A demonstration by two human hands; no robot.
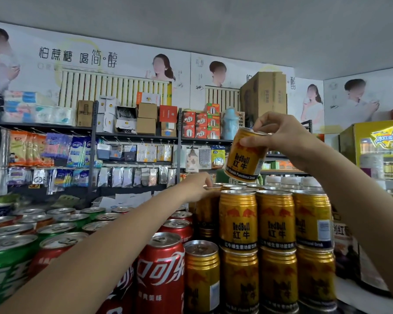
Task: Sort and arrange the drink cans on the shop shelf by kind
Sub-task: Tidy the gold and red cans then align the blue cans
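The right hand (pixel 281 134) pinches a short gold metal can (pixel 245 155) by its rim, tilted, above the stacked gold cans (pixel 275 220). Three smooth ribbed cylinders front each of two tiers. The left hand (pixel 197 184) rests on a rear gold can's top; its fingers' grip cannot be told. Glossy red cans (pixel 161 273) and green cans (pixel 7 261) stand left.

Shop shelf surface itself is hidden beneath packed stock. Standing on it: green cans (pixel 7 264) at left, red cola cans (pixel 160 275) in the middle, gold Red Bull cans (pixel 278 279) at right. A second tier of gold cans (pixel 238 219) stands upright on the lower gold row.
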